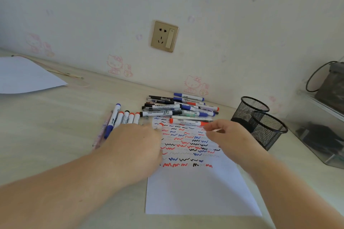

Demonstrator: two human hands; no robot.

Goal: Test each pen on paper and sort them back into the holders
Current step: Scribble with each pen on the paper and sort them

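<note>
At about nine o'clock a loose white sheet (28, 76) lies on the pale bench (65, 117), near the wall. Further in, a row of markers (122, 117) lies side by side with caps toward twelve o'clock: one blue-capped, three with orange-red caps, one black-capped, with a pink patterned pen at the row's left edge. The left hand (134, 141) reaches in from seven o'clock and covers the near ends of this row, palm down, fingers stretched forward; its fingertips meet a small red-tipped piece at the paper's top left corner, though motion blur hides whether they pinch it.

At centre lies the test paper (197, 188), its upper half filled with red, blue and black squiggles. Just beyond it, at twelve o'clock, is a pile of pens (178, 108), mostly whiteboard markers with blue, black and red caps. A red-capped marker (188, 122) lies crosswise on the paper's far edge.

The right hand (230, 135) comes from five o'clock, fingers curled; whether it grips anything cannot be told through the blur. At three o'clock two black mesh holders (260, 121) stand touching each other, and a clear box (320, 135) sits further right.
</note>
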